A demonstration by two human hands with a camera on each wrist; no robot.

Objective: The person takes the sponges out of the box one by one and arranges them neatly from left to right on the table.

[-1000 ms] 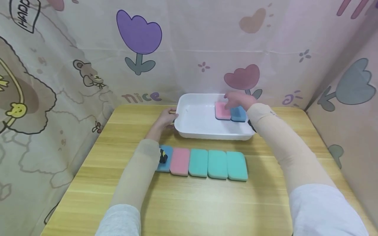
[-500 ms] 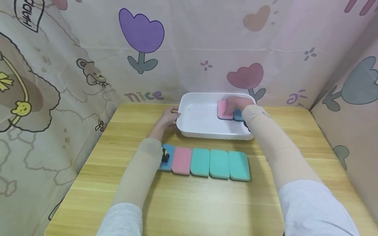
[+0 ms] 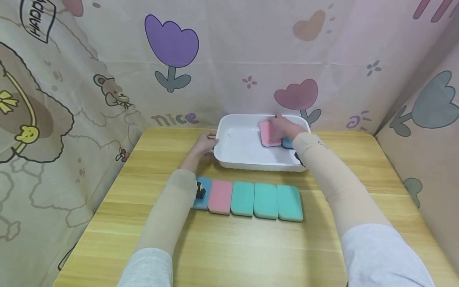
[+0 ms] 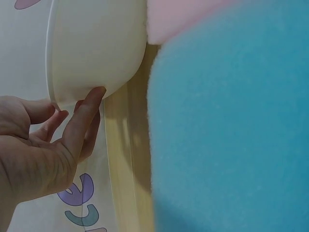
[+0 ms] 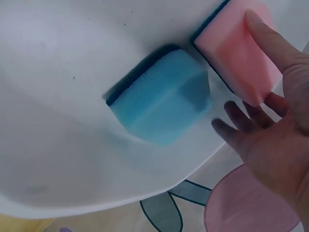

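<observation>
A white tray (image 3: 238, 149) stands at the back of the table. My left hand (image 3: 203, 144) pinches the tray's left rim, thumb at the lip and fingertips against the outer wall (image 4: 96, 48). Over the tray's right part, my right hand (image 3: 283, 128) grips a pink sponge (image 3: 265, 133) between thumb and fingers. In the right wrist view, that pink sponge (image 5: 236, 48) has a dark scouring layer and is tilted. Beside it in the tray lies a blue sponge (image 5: 164, 96), partly hidden by the right hand in the head view.
In front of the tray a row of sponges lies on the wooden table (image 3: 251, 251): a blue one (image 3: 206, 199) partly behind the left forearm, a pink one (image 3: 220, 197), and several turquoise ones (image 3: 265, 201). A patterned curtain (image 3: 229, 48) hangs right behind the tray.
My right hand has come down from above the sponges and taken hold of the pink one, which has shifted slightly left and turned a little. The left hand stays at the rim.
</observation>
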